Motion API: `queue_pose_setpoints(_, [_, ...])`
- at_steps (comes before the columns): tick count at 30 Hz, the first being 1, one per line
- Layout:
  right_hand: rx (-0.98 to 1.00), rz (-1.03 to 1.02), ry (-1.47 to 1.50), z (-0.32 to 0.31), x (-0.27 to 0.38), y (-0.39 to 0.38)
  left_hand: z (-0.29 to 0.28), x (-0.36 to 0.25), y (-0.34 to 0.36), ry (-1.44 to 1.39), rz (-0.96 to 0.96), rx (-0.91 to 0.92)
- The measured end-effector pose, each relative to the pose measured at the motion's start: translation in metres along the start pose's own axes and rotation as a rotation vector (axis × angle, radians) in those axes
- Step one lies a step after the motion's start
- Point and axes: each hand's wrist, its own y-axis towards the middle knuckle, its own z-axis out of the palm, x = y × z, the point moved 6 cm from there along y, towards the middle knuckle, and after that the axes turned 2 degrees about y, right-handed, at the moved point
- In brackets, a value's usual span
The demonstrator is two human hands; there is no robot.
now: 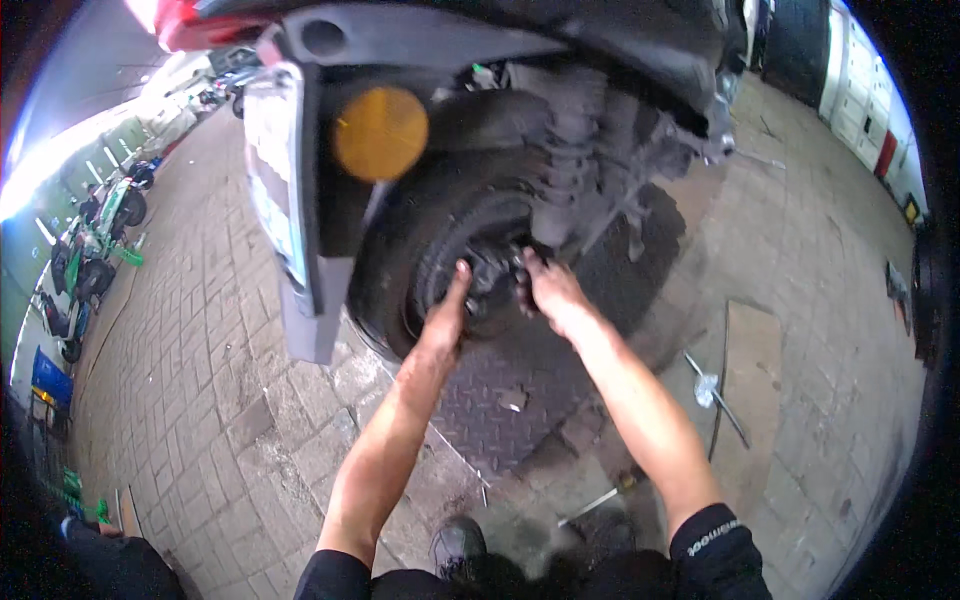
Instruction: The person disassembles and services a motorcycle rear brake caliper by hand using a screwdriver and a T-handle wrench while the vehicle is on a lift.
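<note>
Both hands are at the hub of a scooter's dark rear wheel [400, 255]. My left hand [447, 312] is on the near left side of the hub, thumb pointing up, its other fingers mostly hidden. It seems closed round a dark part there. Right of it, my right hand [552, 288] has its fingers curled at a dark metal part [490, 272] in the hub area. Shadow and grime hide what exactly the fingers hold. Just above my right hand stands a dark shock absorber [570, 160] with a coil spring.
A licence plate [275, 170] and round orange reflector [381, 134] hang left of the wheel. Below lies a dark tread plate [490, 410]. A screwdriver [600, 500], a metal rod [725, 405] and a flat board [750, 390] lie on the paving. Several small motorbikes [95, 235] stand far left.
</note>
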Motion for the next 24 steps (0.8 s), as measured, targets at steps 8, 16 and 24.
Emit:
queue_pose_setpoints(8, [-0.196,-0.144,-0.385,-0.072,-0.068,-0.01,-0.025,0.005,-0.009,-0.116,0.033,0.145])
queue_pose_setpoints(16, [-0.166,-0.089,-1.212,-0.115,-0.195,0.018,-0.022,0.003,-0.011,-0.11,0.109,0.0])
queue_pose_setpoints(24, [-0.122,-0.042,-1.372,-0.138,-0.229,0.041,-0.021,-0.001,-0.014,-0.131,0.135,0.031])
